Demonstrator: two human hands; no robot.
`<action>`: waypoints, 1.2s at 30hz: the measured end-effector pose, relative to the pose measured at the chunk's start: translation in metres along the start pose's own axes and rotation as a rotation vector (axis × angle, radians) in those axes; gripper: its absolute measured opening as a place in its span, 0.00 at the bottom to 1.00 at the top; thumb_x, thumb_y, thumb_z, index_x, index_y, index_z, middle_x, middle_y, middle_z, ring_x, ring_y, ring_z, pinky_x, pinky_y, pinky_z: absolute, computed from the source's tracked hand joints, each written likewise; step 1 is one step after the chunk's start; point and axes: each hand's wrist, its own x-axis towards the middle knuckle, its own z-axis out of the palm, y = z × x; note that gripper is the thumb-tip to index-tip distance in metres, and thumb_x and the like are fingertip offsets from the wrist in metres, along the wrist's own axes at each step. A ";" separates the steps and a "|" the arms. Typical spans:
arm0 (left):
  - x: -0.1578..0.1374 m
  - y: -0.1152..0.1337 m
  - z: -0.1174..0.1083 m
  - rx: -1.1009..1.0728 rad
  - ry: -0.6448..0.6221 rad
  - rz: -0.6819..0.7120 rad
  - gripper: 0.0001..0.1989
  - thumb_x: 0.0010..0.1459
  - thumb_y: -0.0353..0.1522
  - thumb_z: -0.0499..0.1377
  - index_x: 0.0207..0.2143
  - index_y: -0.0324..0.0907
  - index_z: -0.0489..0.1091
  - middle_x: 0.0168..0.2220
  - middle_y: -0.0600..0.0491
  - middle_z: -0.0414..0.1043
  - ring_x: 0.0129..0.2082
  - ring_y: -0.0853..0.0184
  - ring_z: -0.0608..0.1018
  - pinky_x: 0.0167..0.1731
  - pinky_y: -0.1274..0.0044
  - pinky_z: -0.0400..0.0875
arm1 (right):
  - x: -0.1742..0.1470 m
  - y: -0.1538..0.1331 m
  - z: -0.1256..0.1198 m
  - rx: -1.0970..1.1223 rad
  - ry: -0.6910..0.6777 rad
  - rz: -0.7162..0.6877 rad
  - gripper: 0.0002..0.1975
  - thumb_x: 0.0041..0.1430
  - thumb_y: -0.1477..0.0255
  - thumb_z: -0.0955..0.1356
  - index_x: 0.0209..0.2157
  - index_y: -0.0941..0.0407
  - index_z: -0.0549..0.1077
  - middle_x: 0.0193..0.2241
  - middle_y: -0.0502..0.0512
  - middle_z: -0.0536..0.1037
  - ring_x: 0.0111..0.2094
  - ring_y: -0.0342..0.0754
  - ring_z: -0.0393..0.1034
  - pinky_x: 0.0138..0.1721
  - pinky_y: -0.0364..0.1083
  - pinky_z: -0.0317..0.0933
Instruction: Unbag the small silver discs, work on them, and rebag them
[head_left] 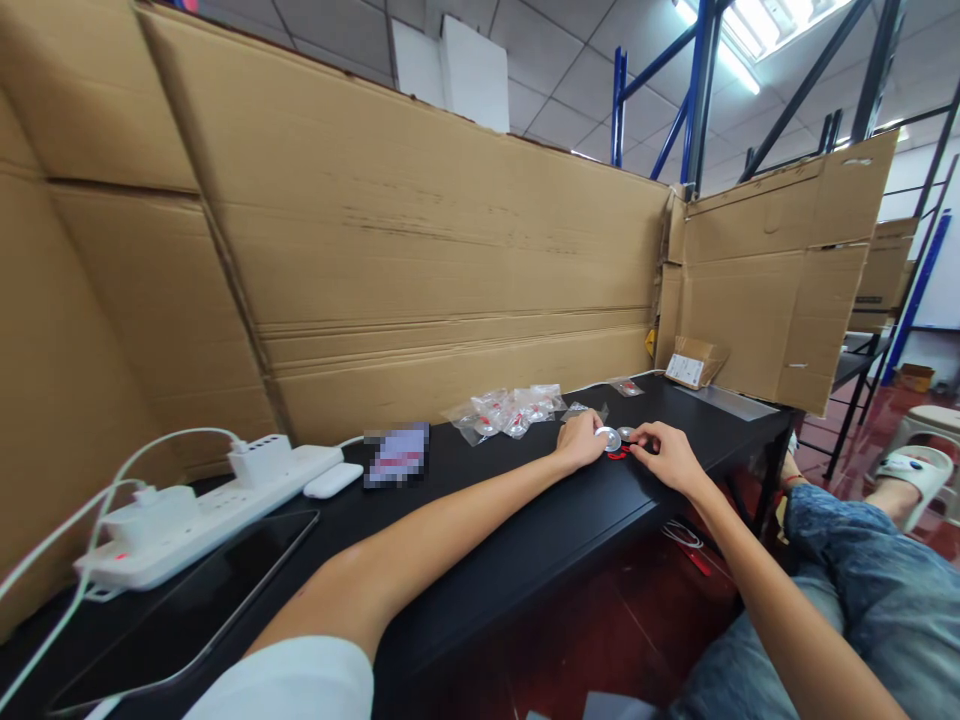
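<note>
My left hand is closed, its fingertips on the edge of a small shiny round disc. A second, smaller silver round piece is beside it, close to the fingertips of my right hand. Just below the discs is a thin red cord or loop. My right fingers are pinched together at its side; what they hold is too small to make out. Behind my left hand lies a clear plastic bag, partly hidden by the hand.
Several clear bags with red bits lie along the cardboard wall. To the left are a blurred flat packet, a white case, a power strip and a tablet. A brown package sits far right.
</note>
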 end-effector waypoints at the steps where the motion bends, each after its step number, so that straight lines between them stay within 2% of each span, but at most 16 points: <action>1: 0.000 0.000 0.000 -0.013 0.006 -0.007 0.06 0.51 0.30 0.58 0.34 0.42 0.70 0.35 0.51 0.75 0.36 0.64 0.76 0.36 0.75 0.66 | -0.001 -0.002 -0.001 0.002 0.000 -0.022 0.06 0.54 0.71 0.68 0.34 0.54 0.77 0.28 0.51 0.75 0.28 0.45 0.65 0.32 0.44 0.58; 7: 0.002 -0.002 0.001 -0.140 0.066 -0.029 0.02 0.54 0.29 0.57 0.33 0.41 0.68 0.31 0.51 0.74 0.34 0.66 0.76 0.36 0.76 0.66 | -0.003 -0.011 -0.001 0.007 -0.097 -0.136 0.07 0.57 0.67 0.69 0.36 0.51 0.79 0.32 0.53 0.74 0.35 0.47 0.67 0.38 0.45 0.60; 12: 0.005 -0.004 0.006 -0.314 0.071 0.080 0.01 0.55 0.28 0.58 0.32 0.40 0.67 0.26 0.54 0.74 0.28 0.69 0.76 0.33 0.78 0.66 | -0.003 -0.011 0.002 0.004 -0.143 -0.165 0.06 0.59 0.71 0.67 0.31 0.54 0.76 0.30 0.53 0.73 0.34 0.47 0.66 0.38 0.45 0.58; 15: 0.005 -0.003 0.007 -0.415 0.062 0.079 0.02 0.54 0.27 0.58 0.32 0.39 0.67 0.24 0.55 0.73 0.24 0.71 0.75 0.29 0.80 0.66 | -0.004 -0.010 0.004 0.025 -0.075 -0.130 0.07 0.61 0.71 0.65 0.29 0.56 0.72 0.29 0.53 0.73 0.33 0.47 0.67 0.36 0.45 0.58; 18: 0.005 -0.002 0.006 -0.549 0.029 0.054 0.05 0.54 0.26 0.57 0.35 0.38 0.69 0.25 0.55 0.73 0.20 0.73 0.73 0.24 0.81 0.65 | -0.005 -0.011 0.004 0.135 0.006 -0.040 0.08 0.63 0.70 0.62 0.31 0.55 0.69 0.28 0.52 0.75 0.30 0.46 0.69 0.34 0.44 0.59; 21: 0.006 -0.003 0.007 -0.634 -0.017 0.021 0.07 0.53 0.23 0.57 0.35 0.37 0.72 0.26 0.54 0.74 0.18 0.76 0.71 0.21 0.83 0.64 | -0.005 -0.014 0.003 0.245 0.118 0.067 0.09 0.61 0.66 0.63 0.32 0.56 0.70 0.25 0.52 0.76 0.25 0.45 0.70 0.30 0.43 0.61; 25: 0.009 -0.006 0.010 -0.710 -0.072 -0.054 0.08 0.53 0.22 0.56 0.34 0.35 0.75 0.19 0.56 0.69 0.15 0.76 0.69 0.17 0.85 0.61 | 0.005 -0.024 0.004 0.271 0.213 0.117 0.10 0.57 0.66 0.66 0.34 0.57 0.74 0.25 0.54 0.78 0.23 0.45 0.69 0.27 0.43 0.62; 29: 0.011 -0.007 0.010 -0.790 -0.052 -0.087 0.10 0.53 0.20 0.55 0.32 0.34 0.75 0.17 0.56 0.68 0.15 0.75 0.70 0.17 0.84 0.64 | 0.018 -0.030 0.012 0.143 0.191 0.078 0.09 0.57 0.69 0.66 0.34 0.57 0.77 0.27 0.55 0.79 0.26 0.46 0.71 0.30 0.43 0.62; 36: 0.011 -0.003 0.009 -0.851 -0.049 -0.123 0.09 0.53 0.20 0.54 0.28 0.33 0.74 0.18 0.55 0.70 0.16 0.75 0.72 0.17 0.84 0.66 | 0.018 -0.033 0.019 -0.301 0.037 -0.010 0.10 0.62 0.74 0.62 0.32 0.57 0.74 0.31 0.56 0.75 0.31 0.45 0.69 0.35 0.43 0.56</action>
